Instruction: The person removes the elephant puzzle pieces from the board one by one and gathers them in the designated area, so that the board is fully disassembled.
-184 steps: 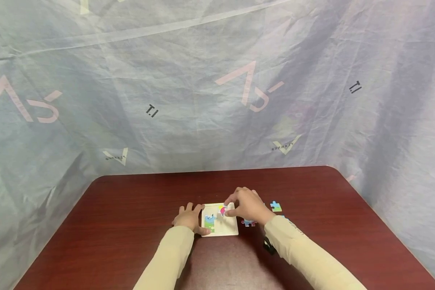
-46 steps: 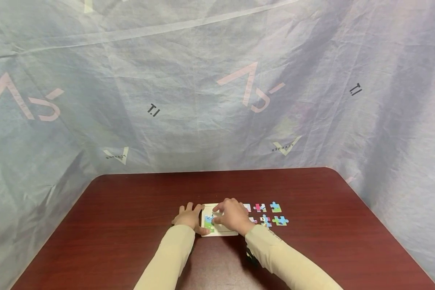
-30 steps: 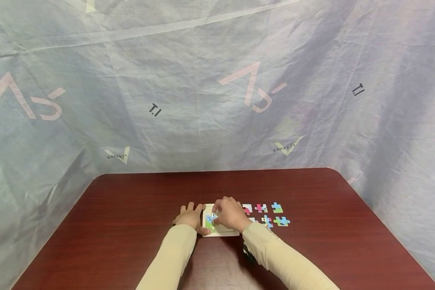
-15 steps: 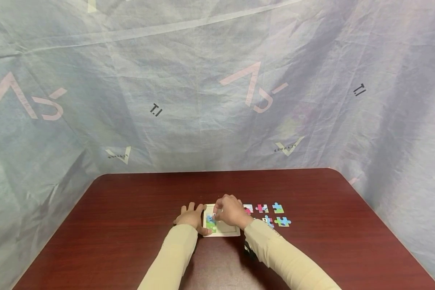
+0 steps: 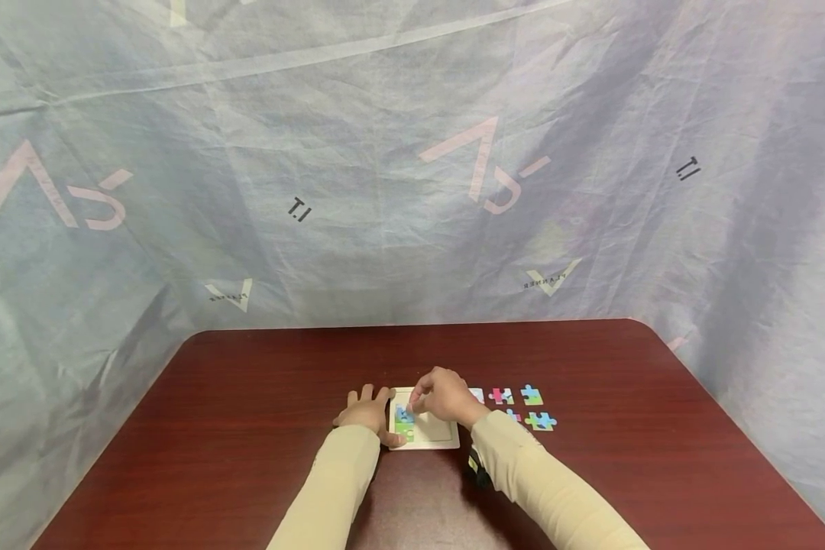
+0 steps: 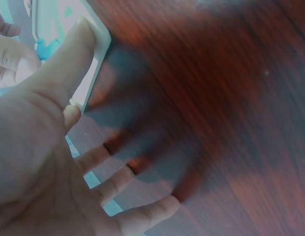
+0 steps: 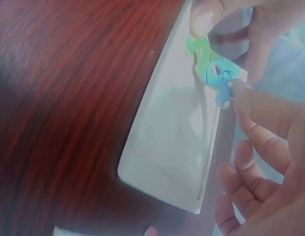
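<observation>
A shallow pale puzzle tray [image 5: 435, 432] lies mid-table, bare over most of its right part. At its left side are a green puzzle piece [image 5: 406, 434] and, beyond it, a blue puzzle piece [image 5: 403, 414] with a cartoon figure. My right hand [image 5: 447, 395] pinches the blue piece's edge between thumb and finger; in the right wrist view this piece [image 7: 222, 78] sits against the green one. My left hand [image 5: 363, 416] rests at the tray's left side, fingers spread on the table. Its thumb [image 6: 76, 54] presses the tray's near left corner.
Right of the tray lie several loose puzzle pieces, among them a pink-and-white piece [image 5: 502, 396], a blue-green piece [image 5: 532, 395] and another blue-green piece [image 5: 541, 422]. Others are partly hidden by the right arm. A grey printed cloth [image 5: 385, 168] hangs behind the table [image 5: 282, 382].
Six seconds ago my right hand held a pink-and-yellow piece over the tray; now it is at the blue piece. Lately it has drawn slightly up and right. The left hand has stayed put.
</observation>
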{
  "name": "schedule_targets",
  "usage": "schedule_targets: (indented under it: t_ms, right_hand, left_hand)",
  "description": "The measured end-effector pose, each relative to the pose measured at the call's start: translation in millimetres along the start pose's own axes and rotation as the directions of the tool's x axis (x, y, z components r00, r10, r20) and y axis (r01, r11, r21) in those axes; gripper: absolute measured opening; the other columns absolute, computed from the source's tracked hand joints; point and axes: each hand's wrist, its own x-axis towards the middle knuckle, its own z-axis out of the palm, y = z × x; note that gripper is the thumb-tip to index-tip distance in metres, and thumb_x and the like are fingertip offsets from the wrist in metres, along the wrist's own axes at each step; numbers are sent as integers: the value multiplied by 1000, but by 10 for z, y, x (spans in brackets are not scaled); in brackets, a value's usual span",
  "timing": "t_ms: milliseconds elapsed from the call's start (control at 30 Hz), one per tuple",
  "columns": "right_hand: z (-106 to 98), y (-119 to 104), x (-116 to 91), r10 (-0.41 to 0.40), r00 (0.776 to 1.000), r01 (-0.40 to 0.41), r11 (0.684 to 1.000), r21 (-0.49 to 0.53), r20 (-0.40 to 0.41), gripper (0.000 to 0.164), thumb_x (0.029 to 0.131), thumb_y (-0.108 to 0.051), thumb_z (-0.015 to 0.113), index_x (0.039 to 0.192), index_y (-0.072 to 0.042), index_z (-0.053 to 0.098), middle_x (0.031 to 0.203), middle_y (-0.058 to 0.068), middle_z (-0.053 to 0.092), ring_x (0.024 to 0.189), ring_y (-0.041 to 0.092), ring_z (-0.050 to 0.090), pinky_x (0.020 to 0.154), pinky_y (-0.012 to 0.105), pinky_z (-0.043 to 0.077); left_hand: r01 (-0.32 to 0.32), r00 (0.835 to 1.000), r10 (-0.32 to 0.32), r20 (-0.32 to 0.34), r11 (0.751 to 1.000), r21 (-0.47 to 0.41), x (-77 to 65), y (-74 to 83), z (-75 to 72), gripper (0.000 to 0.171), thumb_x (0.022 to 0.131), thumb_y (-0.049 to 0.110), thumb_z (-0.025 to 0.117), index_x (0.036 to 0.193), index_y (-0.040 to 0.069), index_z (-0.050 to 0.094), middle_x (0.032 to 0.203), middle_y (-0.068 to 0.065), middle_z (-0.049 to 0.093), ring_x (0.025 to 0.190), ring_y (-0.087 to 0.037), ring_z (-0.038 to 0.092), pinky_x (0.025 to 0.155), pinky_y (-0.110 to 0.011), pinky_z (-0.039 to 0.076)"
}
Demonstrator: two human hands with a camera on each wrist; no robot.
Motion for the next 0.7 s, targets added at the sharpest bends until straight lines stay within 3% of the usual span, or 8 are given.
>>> schedule_targets:
  t_ms: [100,300,400,500,600,700]
  right_hand:
    - [-9,12,10,27,1000,-26,998,59,-15,11,86,-10,81,77,-13,76,88,-2,69,75,15,55,66,31,47]
    - [-121,36,12,83,996,-80,990,119,-18,10,88,-9,80,79,-11,76,91,-1,71,81,14,59,69,31,49]
    - [-164,71,-6,93,996,-94,994,58,17,11,88,-10,80,78,-11,76,89,-2,71,80,15,58,71,33,49]
    - [-174,110,-30,75,997,-75,997,-23,-2,11,88,-13,81,79,-13,76,89,-2,70,83,18,58,79,40,48]
    - [-165,141,-56,24,998,-30,994,-104,-51,8,86,-15,82,82,-14,76,92,0,67,91,24,58,87,49,42]
    - [-144,164,-88,-46,997,31,979,-200,-69,12,82,-20,86,88,-14,78,94,2,64,97,27,56,87,50,40]
  left_hand:
    - [0,1000,0,0,1000,1,-7,10,6,81,80,28,90,148,16,49,151,-17,39,138,-43,35,96,-71,44]
    - [1,1000,-1,1,1000,-4,-9,13,1,82,80,28,90,148,15,48,151,-17,38,138,-43,34,97,-71,43]
    - [-5,1000,5,-2,1000,-2,-14,5,-1,80,79,28,90,147,16,49,150,-17,39,136,-42,36,95,-70,44]
    - [-10,1000,10,-8,1000,7,-14,-1,0,81,79,28,91,147,17,49,149,-17,39,135,-42,36,94,-70,45]
    - [-11,1000,11,-11,1000,14,-9,-3,4,81,79,28,91,147,16,49,149,-17,39,135,-42,36,94,-70,45]
    - [-9,1000,9,-8,1000,14,-1,-3,6,81,79,28,90,147,17,48,149,-17,39,136,-42,36,95,-70,45]
